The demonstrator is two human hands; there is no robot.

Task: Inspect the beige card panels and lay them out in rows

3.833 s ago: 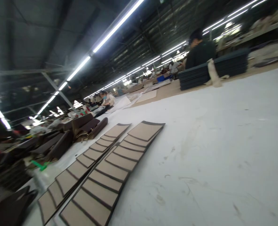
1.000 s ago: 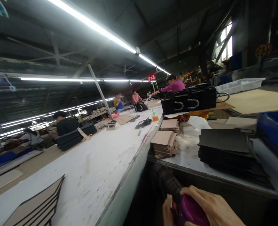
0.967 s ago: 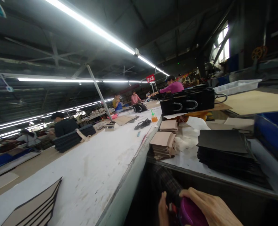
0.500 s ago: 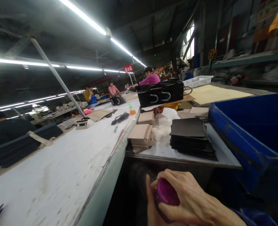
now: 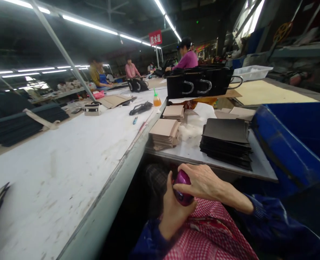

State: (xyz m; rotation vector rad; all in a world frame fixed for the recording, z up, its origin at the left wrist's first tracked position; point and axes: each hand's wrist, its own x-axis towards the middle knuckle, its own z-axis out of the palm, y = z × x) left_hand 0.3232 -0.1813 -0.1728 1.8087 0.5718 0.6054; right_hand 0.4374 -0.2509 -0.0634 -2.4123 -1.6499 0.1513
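Both my hands hold a small purple container (image 5: 183,187) low in front of my red-checked apron (image 5: 203,234). My left hand (image 5: 173,209) wraps round its body from below. My right hand (image 5: 203,182) lies curled over its top, fingers pressed on the purple lid. The hands sit just below the edge of a side table (image 5: 259,169), between it and the long white worktable (image 5: 68,151).
A stack of black sheets (image 5: 227,142) and piles of tan cards (image 5: 165,133) lie on the side table. A blue bin (image 5: 292,144) stands at right. Black bags with handles (image 5: 200,85), an orange glue bottle (image 5: 157,100) and several seated workers (image 5: 185,57) are farther back.
My view has swung right from the rows of tan panels to the side table, then tilted down. My hands and the purple container have come up into fuller view, apron and sleeves now showing.
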